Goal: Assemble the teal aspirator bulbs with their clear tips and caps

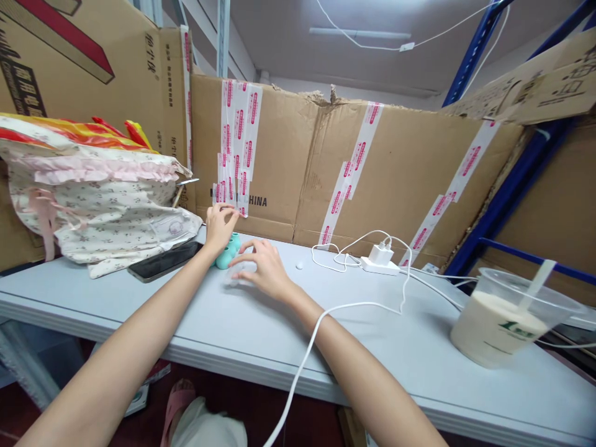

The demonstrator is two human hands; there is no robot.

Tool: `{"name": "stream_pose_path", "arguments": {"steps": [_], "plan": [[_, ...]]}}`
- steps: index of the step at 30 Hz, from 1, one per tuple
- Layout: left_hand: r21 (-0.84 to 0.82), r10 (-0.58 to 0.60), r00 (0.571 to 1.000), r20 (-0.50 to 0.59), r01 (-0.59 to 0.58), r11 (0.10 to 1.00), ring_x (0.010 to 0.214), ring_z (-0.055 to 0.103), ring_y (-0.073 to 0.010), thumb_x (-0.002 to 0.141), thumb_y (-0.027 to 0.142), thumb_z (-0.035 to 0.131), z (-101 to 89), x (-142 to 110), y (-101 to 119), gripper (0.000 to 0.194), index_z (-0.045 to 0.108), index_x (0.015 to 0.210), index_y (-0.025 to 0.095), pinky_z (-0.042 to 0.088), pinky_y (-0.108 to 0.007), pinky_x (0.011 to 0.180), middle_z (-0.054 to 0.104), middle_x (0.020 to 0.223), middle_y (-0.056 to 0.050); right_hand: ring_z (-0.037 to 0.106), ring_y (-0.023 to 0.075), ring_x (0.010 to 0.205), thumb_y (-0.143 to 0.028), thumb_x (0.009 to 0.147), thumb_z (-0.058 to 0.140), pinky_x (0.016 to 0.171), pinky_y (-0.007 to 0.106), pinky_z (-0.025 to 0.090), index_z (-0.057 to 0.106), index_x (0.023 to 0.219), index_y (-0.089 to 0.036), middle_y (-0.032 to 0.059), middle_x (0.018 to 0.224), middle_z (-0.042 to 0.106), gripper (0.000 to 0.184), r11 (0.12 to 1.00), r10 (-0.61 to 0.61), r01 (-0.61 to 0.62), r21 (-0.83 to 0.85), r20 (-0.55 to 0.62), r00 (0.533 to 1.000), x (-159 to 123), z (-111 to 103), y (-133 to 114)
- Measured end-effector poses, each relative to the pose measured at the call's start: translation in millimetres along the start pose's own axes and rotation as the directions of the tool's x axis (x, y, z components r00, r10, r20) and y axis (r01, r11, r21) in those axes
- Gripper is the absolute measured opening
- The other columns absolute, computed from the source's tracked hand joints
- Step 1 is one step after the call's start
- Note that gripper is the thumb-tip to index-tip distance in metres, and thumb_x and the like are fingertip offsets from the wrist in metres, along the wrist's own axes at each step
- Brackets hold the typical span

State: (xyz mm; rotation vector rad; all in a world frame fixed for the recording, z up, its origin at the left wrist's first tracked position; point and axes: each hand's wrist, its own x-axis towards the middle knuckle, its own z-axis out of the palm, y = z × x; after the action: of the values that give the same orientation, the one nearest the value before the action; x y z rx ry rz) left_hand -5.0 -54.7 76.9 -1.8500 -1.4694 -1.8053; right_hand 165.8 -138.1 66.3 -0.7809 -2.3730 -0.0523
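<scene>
A teal piece made of rounded, open-topped bulbs (pixel 227 253) stands toward the back of the grey table. My left hand (pixel 220 227) is just above and behind it. Its fingers are bent together in a pinch, and anything between the tips is too small to make out. To the right of the teal piece, my right hand (pixel 263 267) curves its thumb and fingers around a clear plastic piece (pixel 239 273), which is see-through and blurred. On the tabletop to the right of this hand lies a small white round thing (pixel 299 265).
A dark phone (pixel 162 262) lies left beside a floral cloth bag (pixel 112 205). A white charger on a power strip (pixel 379 267) stands at the back right. Its white cable (pixel 298 379) crosses over my right forearm. A plastic cup with a drink (pixel 498 329) stands right. Cardboard (pixel 279 155) walls the back.
</scene>
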Motion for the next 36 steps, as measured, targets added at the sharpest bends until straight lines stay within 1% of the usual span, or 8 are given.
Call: {"name": "stream_pose_path", "arguments": {"steps": [3, 7, 9, 13, 15, 21, 29, 36], "plan": [[-0.277, 0.059, 0.966, 0.251, 0.014, 0.961, 0.097, 0.052, -0.0212, 0.079, 0.046, 0.050, -3.5, 1.3, 18.4, 0.033, 0.069, 0.080, 0.019, 0.040, -0.034, 0.087, 0.062, 0.096, -0.006, 0.048, 0.0150, 0.088, -0.042, 0.080, 0.055, 0.079, 0.027, 0.035, 0.063, 0.100, -0.026, 0.0012, 0.094, 0.059, 0.027, 0.974, 0.219, -0.201, 0.105, -0.210, 0.953, 4.4, -7.5, 7.2], [-0.402, 0.173, 0.713, 0.680, 0.166, 0.900, 0.080, 0.059, -0.0202, 0.069, 0.049, 0.061, -5.3, -2.6, 37.7, 0.036, 0.071, 0.082, 0.017, 0.045, -0.030, 0.073, 0.068, 0.081, -0.004, 0.052, 0.0135, 0.074, -0.042, 0.082, 0.050, 0.071, 0.024, 0.038, 0.061, 0.097, -0.024, -0.0014, 0.083, 0.063, 0.025, 0.893, 0.445, -0.386, 0.232, -0.318, 0.837, 4.4, -12.8, 22.6], [-0.372, 0.164, 0.677, 0.718, 0.174, 0.912, 0.077, 0.060, -0.0205, 0.064, 0.046, 0.067, -5.1, -4.8, 39.7, 0.034, 0.071, 0.080, 0.016, 0.045, -0.029, 0.070, 0.069, 0.078, -0.005, 0.053, 0.0126, 0.071, -0.042, 0.082, 0.050, 0.070, 0.023, 0.038, 0.060, 0.098, -0.024, -0.0020, 0.082, 0.063, 0.026, 0.873, 0.473, -0.398, 0.282, -0.291, 0.831, 3.7, -11.1, 28.9], [-0.404, 0.093, 0.729, 0.679, 0.264, 0.876, 0.077, 0.062, -0.0212, 0.060, 0.045, 0.071, -4.8, -2.7, 31.5, 0.038, 0.071, 0.082, 0.014, 0.046, -0.030, 0.069, 0.070, 0.081, -0.008, 0.055, 0.0116, 0.076, -0.034, 0.084, 0.049, 0.075, 0.023, 0.040, 0.034, 0.130, -0.022, -0.0008, 0.089, 0.064, 0.050, 0.878, 0.411, -0.311, 0.363, -0.240, 0.879, 3.7, -6.0, 32.6], [-0.465, 0.059, 0.782, 0.620, 0.305, 0.831, 0.078, 0.062, -0.0214, 0.063, 0.048, 0.069, -4.8, 1.1, 24.8, 0.041, 0.069, 0.085, 0.013, 0.046, -0.031, 0.072, 0.070, 0.083, -0.009, 0.054, 0.0125, 0.082, -0.029, 0.085, 0.048, 0.078, 0.026, 0.038, 0.031, 0.132, -0.024, 0.0003, 0.094, 0.063, 0.051, 0.927, 0.340, -0.286, 0.241, -0.228, 0.912, 2.4, -4.6, 30.7], [-0.628, 0.008, 0.894, 0.448, 0.309, 0.714, 0.091, 0.062, -0.0220, 0.073, 0.058, 0.055, -4.7, 7.9, 14.4, 0.047, 0.060, 0.090, 0.014, 0.039, -0.035, 0.090, 0.069, 0.084, -0.009, 0.045, 0.0200, 0.094, -0.033, 0.078, 0.060, 0.077, 0.033, 0.031, 0.067, 0.083, -0.026, 0.0034, 0.096, 0.058, 0.011, 0.954, 0.094, -0.068, -0.291, 0.078, 0.993, -8.1, 12.5, 22.9], [-0.654, 0.012, 0.887, 0.461, 0.331, 0.680, 0.093, 0.062, -0.0210, 0.070, 0.056, 0.060, 0.2, 3.8, 12.8, 0.044, 0.050, 0.090, 0.019, 0.036, -0.037, 0.093, 0.070, 0.080, -0.007, 0.043, 0.0205, 0.092, -0.028, 0.081, 0.057, 0.073, 0.033, 0.029, 0.065, 0.082, -0.020, 0.0053, 0.095, 0.057, 0.011, 0.906, 0.039, 0.009, -0.424, 0.105, 0.994, -8.6, 35.3, 18.4], [-0.589, 0.080, 0.851, 0.518, 0.288, 0.755, 0.095, 0.059, -0.0214, 0.068, 0.046, 0.066, -1.0, 0.2, 20.7, 0.037, 0.060, 0.090, 0.017, 0.041, -0.034, 0.086, 0.066, 0.100, -0.010, 0.043, 0.0191, 0.094, -0.033, 0.085, 0.051, 0.074, 0.031, 0.027, 0.065, 0.087, -0.024, 0.0042, 0.097, 0.056, 0.017, 0.927, 0.190, -0.235, -0.292, -0.172, 0.966, -4.6, -5.9, 26.9]]}}
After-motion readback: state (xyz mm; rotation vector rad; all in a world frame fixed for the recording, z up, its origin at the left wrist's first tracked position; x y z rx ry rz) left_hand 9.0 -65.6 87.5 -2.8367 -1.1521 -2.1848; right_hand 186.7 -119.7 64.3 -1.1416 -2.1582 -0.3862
